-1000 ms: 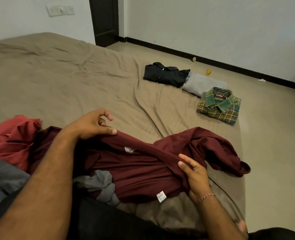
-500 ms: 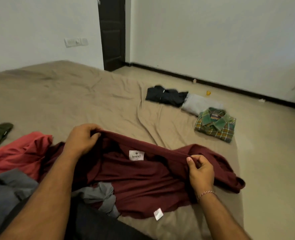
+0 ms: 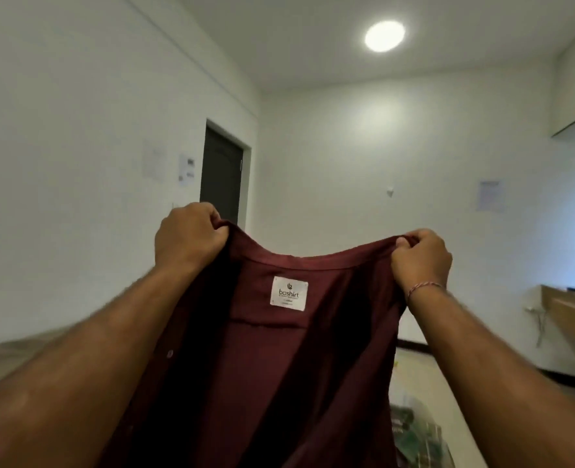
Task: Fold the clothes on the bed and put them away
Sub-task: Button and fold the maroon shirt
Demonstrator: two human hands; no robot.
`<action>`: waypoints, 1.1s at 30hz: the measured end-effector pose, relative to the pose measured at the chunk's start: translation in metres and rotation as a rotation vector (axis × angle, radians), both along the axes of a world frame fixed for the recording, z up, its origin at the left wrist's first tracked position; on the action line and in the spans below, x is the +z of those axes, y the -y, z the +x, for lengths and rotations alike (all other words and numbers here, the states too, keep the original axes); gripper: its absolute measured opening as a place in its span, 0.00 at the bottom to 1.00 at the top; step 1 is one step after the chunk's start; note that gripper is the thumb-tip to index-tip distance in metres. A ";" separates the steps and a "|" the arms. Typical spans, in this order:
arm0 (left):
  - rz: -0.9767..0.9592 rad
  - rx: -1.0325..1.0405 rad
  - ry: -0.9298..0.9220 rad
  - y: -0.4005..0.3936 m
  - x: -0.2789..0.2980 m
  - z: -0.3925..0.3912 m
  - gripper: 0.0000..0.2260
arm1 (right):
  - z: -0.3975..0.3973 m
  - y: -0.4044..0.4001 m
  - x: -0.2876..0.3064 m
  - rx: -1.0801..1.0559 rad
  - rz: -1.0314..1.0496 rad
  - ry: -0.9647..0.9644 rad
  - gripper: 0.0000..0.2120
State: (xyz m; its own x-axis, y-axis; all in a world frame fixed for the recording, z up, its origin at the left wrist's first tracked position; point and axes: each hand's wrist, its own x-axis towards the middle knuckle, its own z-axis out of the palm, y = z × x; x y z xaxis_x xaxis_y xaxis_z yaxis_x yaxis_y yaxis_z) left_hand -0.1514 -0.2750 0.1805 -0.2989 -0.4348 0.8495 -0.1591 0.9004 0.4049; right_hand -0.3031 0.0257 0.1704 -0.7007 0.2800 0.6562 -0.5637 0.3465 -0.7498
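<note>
Head view, centre: one maroon shirt [image 3: 279,376] is held up in the air in front of the camera, its inside turned toward the viewer and its body hanging straight down between the two forearms. At the top left corner of the shirt, the shoulder edge is gripped by the left hand [image 3: 190,233], fingers curled over the cloth into a fist. At the top right corner, the opposite shoulder edge is pinched by the right hand [image 3: 421,256], thumb and curled fingers closed on the fabric; a thin thread bracelet [image 3: 424,287] is worn at that wrist. Between the hands the collar edge sags in a shallow curve. One white label [image 3: 289,293] is sewn inside below the collar, printed with a small logo and a brand word; the finer print is too small to be read. One small button [image 3: 170,354] is seen on the left front edge. Lower right, beside the hanging shirt: a green checked shirt [image 3: 417,437] is partly seen, blurred, low in the frame. Lower left: a strip of the bed [image 3: 6,352], covered in tan sheet, is seen behind the left forearm. Background: white walls, one dark door [image 3: 222,177] beyond the left hand, one round ceiling light [image 3: 384,36], switched on, and a wooden ledge [image 3: 569,307] at the right edge.
</note>
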 end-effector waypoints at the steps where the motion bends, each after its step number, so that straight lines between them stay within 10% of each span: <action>1: -0.051 0.003 -0.050 -0.006 0.031 0.005 0.05 | 0.007 -0.004 0.030 -0.012 -0.026 -0.058 0.07; 8: -0.253 0.031 -0.249 -0.039 0.183 0.046 0.08 | 0.053 -0.057 0.162 -0.233 -0.106 -0.221 0.08; 14: -0.327 0.098 -0.117 -0.059 0.203 0.051 0.10 | 0.069 -0.077 0.188 -0.425 0.028 -0.270 0.09; 24: -0.091 -0.767 0.407 -0.033 0.130 0.029 0.05 | 0.045 -0.041 0.123 -0.077 0.896 0.017 0.14; 33: 0.204 -0.584 0.787 0.011 -0.015 -0.058 0.06 | -0.013 -0.019 0.002 0.084 1.272 0.440 0.06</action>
State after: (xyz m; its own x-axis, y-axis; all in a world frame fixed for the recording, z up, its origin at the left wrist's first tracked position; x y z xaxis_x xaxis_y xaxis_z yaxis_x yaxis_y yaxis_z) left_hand -0.2090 -0.2863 0.1658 -0.9574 -0.1563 0.2430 -0.0039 0.8479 0.5301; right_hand -0.3160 0.0445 0.1727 -0.9033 -0.4037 0.1450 -0.4152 0.9077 -0.0598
